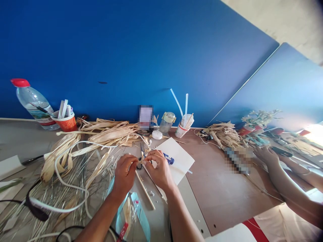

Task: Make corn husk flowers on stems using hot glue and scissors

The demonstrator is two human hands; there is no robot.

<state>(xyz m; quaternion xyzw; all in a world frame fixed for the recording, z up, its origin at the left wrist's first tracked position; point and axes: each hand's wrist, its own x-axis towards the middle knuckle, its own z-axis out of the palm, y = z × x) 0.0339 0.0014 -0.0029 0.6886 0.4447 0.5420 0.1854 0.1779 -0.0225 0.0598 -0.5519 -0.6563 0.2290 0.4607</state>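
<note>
My left hand (125, 174) and my right hand (159, 169) meet above the middle of the table, fingers pinched. Between their fingertips is a small strip of dried corn husk (141, 158). Dark-handled scissors (139, 165) lie just behind the fingertips, partly hidden. A thin wooden stick (145, 192) rests on the table below. Beside my right hand, a white paper sheet (177, 156) carries a blue tool (169, 159), mostly covered by that hand. Light blue ribbon (141, 215) lies near my left forearm.
Dried corn husks (108, 132) and thin wires (73, 181) spread across the left side, crossed by a white cable (59, 178). Along the blue partition (151, 50) stand a bottle (35, 104), a red cup (66, 122), a jar (167, 122) and a white cup (182, 129). A co-worker's arms (280, 178) reach in at right.
</note>
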